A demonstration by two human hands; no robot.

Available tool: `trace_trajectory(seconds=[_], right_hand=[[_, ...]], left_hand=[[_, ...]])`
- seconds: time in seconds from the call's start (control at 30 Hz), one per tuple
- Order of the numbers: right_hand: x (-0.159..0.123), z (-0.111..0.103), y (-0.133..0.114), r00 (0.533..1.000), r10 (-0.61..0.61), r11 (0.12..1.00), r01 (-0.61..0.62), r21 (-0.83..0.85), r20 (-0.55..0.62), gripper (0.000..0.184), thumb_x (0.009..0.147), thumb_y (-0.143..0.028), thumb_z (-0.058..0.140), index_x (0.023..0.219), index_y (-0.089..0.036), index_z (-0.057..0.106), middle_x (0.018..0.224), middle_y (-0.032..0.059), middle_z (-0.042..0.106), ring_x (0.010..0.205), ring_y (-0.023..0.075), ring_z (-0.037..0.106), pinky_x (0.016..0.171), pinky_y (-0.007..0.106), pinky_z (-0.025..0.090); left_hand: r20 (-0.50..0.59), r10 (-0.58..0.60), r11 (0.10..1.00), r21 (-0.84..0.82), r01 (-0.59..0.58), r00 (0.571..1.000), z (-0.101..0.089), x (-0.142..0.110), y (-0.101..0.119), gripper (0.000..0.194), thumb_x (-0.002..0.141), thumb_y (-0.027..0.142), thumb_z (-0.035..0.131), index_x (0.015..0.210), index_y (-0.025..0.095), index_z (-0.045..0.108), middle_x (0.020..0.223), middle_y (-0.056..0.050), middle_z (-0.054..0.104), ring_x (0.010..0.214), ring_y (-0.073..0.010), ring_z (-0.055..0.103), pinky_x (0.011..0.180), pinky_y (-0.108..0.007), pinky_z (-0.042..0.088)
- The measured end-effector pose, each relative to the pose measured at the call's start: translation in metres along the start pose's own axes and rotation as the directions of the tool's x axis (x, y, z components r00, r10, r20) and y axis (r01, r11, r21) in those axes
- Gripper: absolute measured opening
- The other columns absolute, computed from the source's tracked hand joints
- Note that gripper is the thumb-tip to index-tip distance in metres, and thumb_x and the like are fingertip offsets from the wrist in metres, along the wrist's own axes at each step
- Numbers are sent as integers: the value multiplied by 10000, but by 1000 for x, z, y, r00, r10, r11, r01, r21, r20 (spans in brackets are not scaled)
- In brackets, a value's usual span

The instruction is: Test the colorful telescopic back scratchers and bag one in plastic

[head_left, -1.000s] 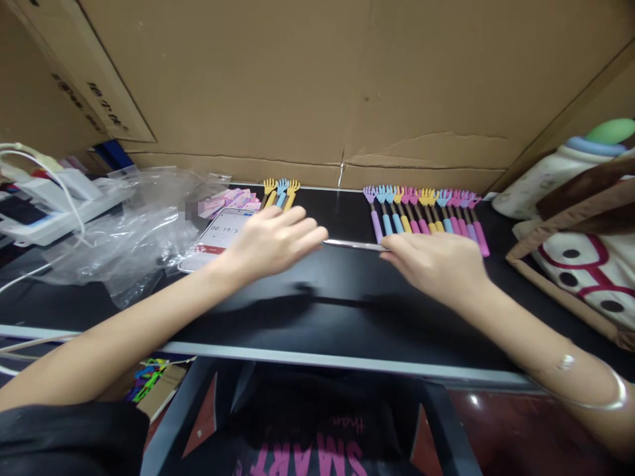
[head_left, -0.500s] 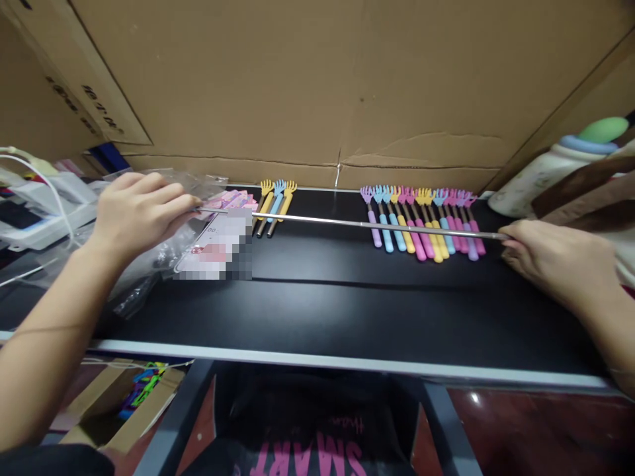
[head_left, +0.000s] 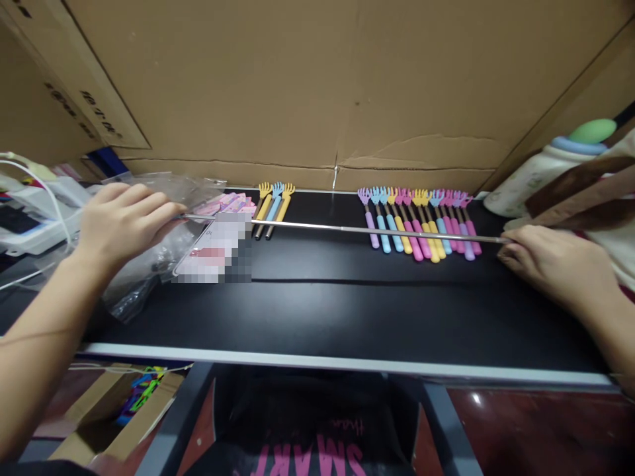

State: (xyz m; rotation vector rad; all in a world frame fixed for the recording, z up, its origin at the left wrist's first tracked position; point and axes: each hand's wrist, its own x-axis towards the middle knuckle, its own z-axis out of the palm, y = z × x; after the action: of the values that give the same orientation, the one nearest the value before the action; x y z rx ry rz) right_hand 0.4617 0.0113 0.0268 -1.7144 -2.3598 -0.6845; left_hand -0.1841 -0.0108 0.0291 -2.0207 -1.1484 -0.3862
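Observation:
A thin, stretched-out telescopic back scratcher spans the view above the table, nearly level. My left hand is closed around one end, over a clear plastic bag. My right hand grips the other end, at the right side of the table. Both ends of the rod are hidden in my fingers. Behind the rod, on the right, lies a row of short back scratchers with claw-shaped heads and purple, blue, yellow and pink handles. A smaller group of back scratchers, yellow and blue, rests left of centre.
Clear plastic bags and pink packaging pieces lie on the left, beside a partly blurred phone-like screen. A white bottle leans at the right. Cardboard walls the back. An open box stands below.
My left hand has moved a little to the left and down, with the rod drawn slightly longer. My right hand has hardly moved.

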Motion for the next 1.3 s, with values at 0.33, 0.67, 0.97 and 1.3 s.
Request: trace_trajectory(seconds=[0.33, 0.67, 0.97, 1.3], right_hand=[[9, -10, -18, 1000, -10, 987, 11, -161, 5, 176, 793, -280, 572, 915, -168, 631, 876, 152, 708, 695, 204, 593, 573, 286, 343], [43, -38, -164, 933, -277, 961, 274, -45, -230, 455, 983, -348, 258, 764, -174, 616, 648, 53, 649, 559, 150, 548, 479, 266, 189], [36, -41, -194, 927, -308, 947, 321, 26, -215, 424, 994, -362, 273, 763, -181, 579, 606, 18, 617, 509, 127, 502, 467, 265, 140], [42, -38, -222, 887, -351, 928, 373, 17, -300, 387, 997, -346, 304, 774, -177, 572, 561, 0, 575, 478, 117, 472, 456, 258, 131]], left_hand=[[-95, 44, 998, 49, -39, 995, 10, 16, 9, 261, 979, 271, 344, 834, 283, 560, 667, 4, 586, 691, -171, 390, 590, -340, 275], [-175, 243, 969, -9, -248, 954, -5, 86, 132, 285, 985, 247, 392, 785, 195, 589, 682, -8, 629, 663, -156, 552, 571, -295, 332], [-152, 201, 949, -216, -230, 968, -11, 91, 161, 257, 971, 228, 408, 771, 182, 564, 642, -5, 605, 618, -154, 553, 537, -290, 291], [-160, 211, 936, -250, -247, 964, -13, 103, 185, 252, 973, 229, 405, 760, 182, 529, 620, 8, 585, 611, -141, 556, 523, -286, 278]])
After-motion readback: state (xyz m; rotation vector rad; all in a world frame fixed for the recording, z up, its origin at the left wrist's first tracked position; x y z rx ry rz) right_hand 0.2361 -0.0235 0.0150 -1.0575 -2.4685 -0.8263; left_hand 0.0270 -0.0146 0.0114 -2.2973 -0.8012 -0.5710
